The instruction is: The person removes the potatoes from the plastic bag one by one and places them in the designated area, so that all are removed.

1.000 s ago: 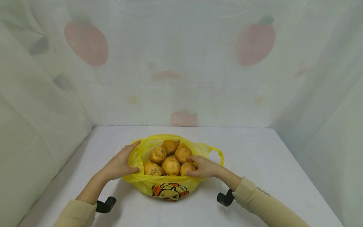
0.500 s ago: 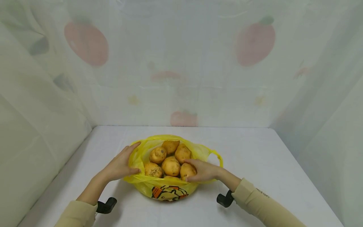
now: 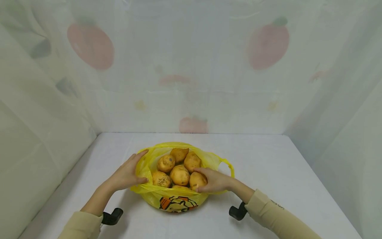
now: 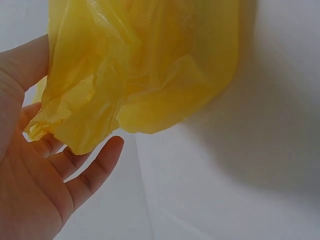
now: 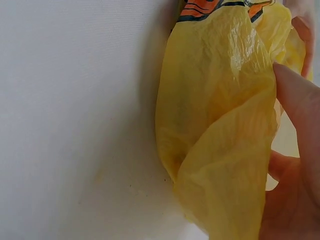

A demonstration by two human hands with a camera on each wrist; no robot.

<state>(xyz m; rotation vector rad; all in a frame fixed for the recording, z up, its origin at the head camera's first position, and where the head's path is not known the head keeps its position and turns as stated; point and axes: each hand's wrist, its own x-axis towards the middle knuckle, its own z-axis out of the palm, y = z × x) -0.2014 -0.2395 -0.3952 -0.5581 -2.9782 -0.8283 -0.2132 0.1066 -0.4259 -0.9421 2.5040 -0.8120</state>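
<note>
1. Potatoes (image 3: pixel 180 175) lie together inside a yellow bag (image 3: pixel 150 196), which sits on the white surface (image 3: pixel 262 159) with its mouth spread wide. Six show plainly; one more, a partly hidden potato (image 3: pixel 180 187), peeks over the front rim.
2. The person's left hand (image 3: pixel 128 174) is spread, thumb and fingers well apart at the bag's left rim. It touches the film there and carries no potato; how firmly it bears on the film, one cannot tell.
3. The right hand (image 3: pixel 216 180) reaches over the right side of the mouth, its thumb and fingers curved about the front-right potato (image 3: pixel 198 181), which is low among the others. The handle loop (image 3: pixel 231 167) stands free just beyond this hand.
4. The step in hand appears to be handling a single potato while the other hand keeps the mouth open. Whether it is being set in or picked out, these views leave undecided.
5. The next move probably calls for the left hand to steady the rim while the right either frees the potato or raises it, without dragging the thin film along.
</note>
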